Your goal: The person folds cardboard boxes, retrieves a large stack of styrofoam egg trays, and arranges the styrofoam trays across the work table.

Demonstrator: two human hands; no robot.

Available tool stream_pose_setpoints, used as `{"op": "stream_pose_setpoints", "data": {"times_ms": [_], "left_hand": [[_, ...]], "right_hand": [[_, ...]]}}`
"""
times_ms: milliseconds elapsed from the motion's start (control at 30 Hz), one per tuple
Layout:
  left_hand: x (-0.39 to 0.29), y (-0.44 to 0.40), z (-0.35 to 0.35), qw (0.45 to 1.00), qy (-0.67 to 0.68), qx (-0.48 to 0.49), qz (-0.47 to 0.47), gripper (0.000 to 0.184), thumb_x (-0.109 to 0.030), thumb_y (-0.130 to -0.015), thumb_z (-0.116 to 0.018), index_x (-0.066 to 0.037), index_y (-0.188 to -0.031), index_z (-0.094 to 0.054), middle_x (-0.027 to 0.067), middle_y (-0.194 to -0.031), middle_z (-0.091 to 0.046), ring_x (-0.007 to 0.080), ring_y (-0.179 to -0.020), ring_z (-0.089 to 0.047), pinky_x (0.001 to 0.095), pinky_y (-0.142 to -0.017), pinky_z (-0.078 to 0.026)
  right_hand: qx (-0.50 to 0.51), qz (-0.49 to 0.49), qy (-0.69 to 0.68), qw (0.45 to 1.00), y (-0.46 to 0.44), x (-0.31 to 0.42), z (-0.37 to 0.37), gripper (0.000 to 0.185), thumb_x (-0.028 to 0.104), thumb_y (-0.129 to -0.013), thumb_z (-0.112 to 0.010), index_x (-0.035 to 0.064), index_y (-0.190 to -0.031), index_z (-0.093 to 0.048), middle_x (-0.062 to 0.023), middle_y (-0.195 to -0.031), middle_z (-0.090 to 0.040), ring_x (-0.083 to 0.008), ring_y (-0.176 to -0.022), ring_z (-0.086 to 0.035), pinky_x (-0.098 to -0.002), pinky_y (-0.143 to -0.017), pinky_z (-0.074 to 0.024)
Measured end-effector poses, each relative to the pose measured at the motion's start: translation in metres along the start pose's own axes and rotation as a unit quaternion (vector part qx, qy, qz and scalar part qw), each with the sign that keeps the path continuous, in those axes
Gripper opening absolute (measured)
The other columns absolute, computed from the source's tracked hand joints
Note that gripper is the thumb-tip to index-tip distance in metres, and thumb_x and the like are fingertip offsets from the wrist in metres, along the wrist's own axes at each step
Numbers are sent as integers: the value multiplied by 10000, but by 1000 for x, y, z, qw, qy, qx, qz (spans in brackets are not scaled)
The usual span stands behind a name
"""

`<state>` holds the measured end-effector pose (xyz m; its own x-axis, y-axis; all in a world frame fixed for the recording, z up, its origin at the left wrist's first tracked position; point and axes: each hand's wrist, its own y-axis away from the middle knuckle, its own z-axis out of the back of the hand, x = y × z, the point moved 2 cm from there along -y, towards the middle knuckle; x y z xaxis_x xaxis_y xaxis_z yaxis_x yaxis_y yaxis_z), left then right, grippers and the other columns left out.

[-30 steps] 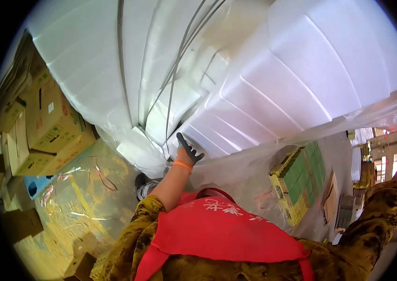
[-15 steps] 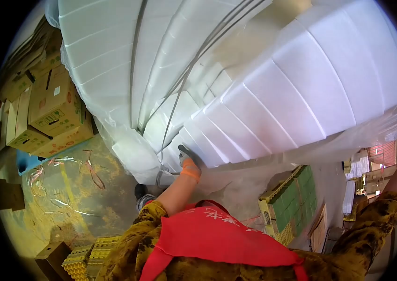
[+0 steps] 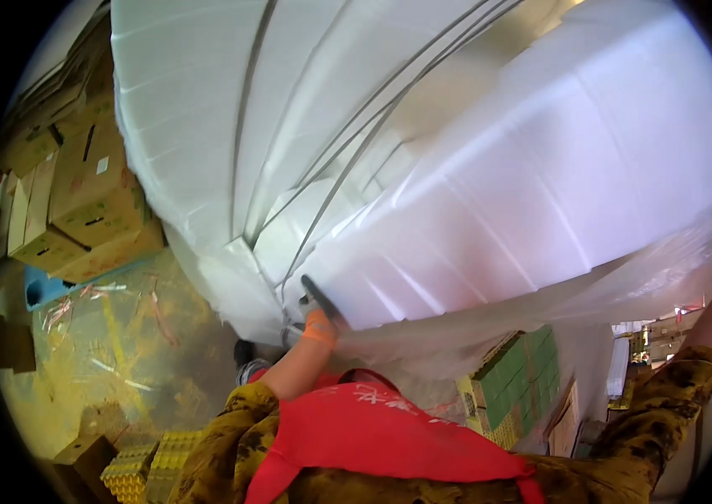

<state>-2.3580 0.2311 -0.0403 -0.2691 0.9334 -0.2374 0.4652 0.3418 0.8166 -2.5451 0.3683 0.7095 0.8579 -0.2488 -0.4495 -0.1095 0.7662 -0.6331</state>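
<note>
My left hand [image 3: 314, 307], in a grey, dark-fingered glove with an orange cuff, rests at the near lower end of a long row of white, foam-like pieces [image 3: 473, 210]. Its fingers look stretched out along the row's edge; the motion blurs them somewhat. Clear plastic film [image 3: 625, 281] hangs under this row. A second white, ribbed stack [image 3: 180, 109] stands to the left, with thin grey straps [image 3: 339, 181] running across and between the two. My right arm [image 3: 667, 395] reaches up along the right edge, and its hand lies outside the picture.
Printed cardboard boxes [image 3: 91, 189] are piled at left on a blue pallet [image 3: 41, 290]. Strap scraps [image 3: 121, 374] litter the floor. Yellow egg-tray-like stacks [image 3: 129, 466] and a brown box [image 3: 83, 462] stand lower left. A stack of green blocks [image 3: 515, 382] is at lower right.
My left hand has shifted slightly left and down in view, still against the white row. The row's near end appears a little further left and lower. The view itself has also moved.
</note>
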Motion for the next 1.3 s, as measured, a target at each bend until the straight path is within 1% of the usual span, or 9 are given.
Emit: {"op": "stream_pose_setpoints", "data": {"times_ms": [233,333,500,667,833,867,933,1167,1300], "left_hand": [[17,-77,26,976,37,213,-32,1106,-925,-778,-309,-135,-1552,-314,118,-1583,-337,337,-1421,-348,502,-1169,-277],[18,-105,41,918,39,392,-36,1130,-968,-735,-255,-217,-1579,-249,53,-1627,-256,338,-1467,-262,510,-1210,-190],[4,-74,21,891,75,433,-116,1103,-948,-761,-250,-215,-1584,-220,56,-1622,-258,330,-1464,-270,491,-1211,-216],[-1,-47,18,897,86,405,-157,1090,-929,-788,-219,-183,-1584,-218,67,-1617,-272,335,-1457,-284,496,-1211,-216],[-20,-2,66,934,57,297,-191,1060,-901,-824,-188,-150,-1567,-278,97,-1587,-338,338,-1429,-342,474,-1203,-249],[-26,7,70,935,87,293,-179,1046,-889,-838,-201,-140,-1562,-286,107,-1580,-347,337,-1420,-356,460,-1190,-282],[-42,11,84,931,65,262,-245,997,-856,-868,-227,-144,-1565,-267,100,-1571,-357,332,-1406,-379,447,-1180,-309],[-107,24,152,942,57,189,-272,1054,-892,-821,-306,-134,-1552,-287,124,-1550,-381,340,-1376,-413,452,-1149,-357],[-133,53,195,947,56,171,-267,1075,-911,-797,-315,-135,-1541,-309,115,-1539,-401,332,-1367,-426,452,-1146,-366]], "right_hand": [[-57,-23,-166,984,3,-9,2,457,162,-1037,-381,-27,-1450,-442,-165,-1505,-450,-271,-1397,-412,-351,-1184,-261],[-82,-17,-199,976,-2,-12,0,458,166,-1037,-383,-11,-1454,-450,-152,-1508,-453,-258,-1399,-411,-343,-1185,-251],[-173,-64,-245,952,-9,28,-2,425,84,-1033,-362,10,-1430,-494,-149,-1472,-495,-255,-1369,-449,-344,-1170,-295],[-175,165,-340,909,-13,-18,11,407,206,-1030,-487,9,-1380,-550,-124,-1413,-567,-214,-1335,-497,-316,-1149,-332],[-71,41,-393,916,-16,80,22,700,509,-1029,-423,28,-1525,-310,-146,-1583,-304,-304,-1438,-313,-457,-1200,-227],[-177,-43,-451,874,-19,93,16,760,583,-999,-440,17,-1498,-349,-145,-1559,-337,-320,-1413,-339,-467,-1188,-247],[-47,71,-446,891,-23,91,22,778,613,-987,-442,34,-1498,-354,-145,-1557,-341,-316,-1405,-351,-463,-1178,-267],[-103,68,-436,891,-30,64,-1,815,629,-964,-479,82,-1540,-298,-99,-1578,-320,-292,-1435,-303,-421,-1208,-184],[-106,68,-471,873,-30,94,-5,717,546,-980,-493,67,-1497,-359,-92,-1507,-394,-261,-1372,-370,-388,-1161,-249]]}}
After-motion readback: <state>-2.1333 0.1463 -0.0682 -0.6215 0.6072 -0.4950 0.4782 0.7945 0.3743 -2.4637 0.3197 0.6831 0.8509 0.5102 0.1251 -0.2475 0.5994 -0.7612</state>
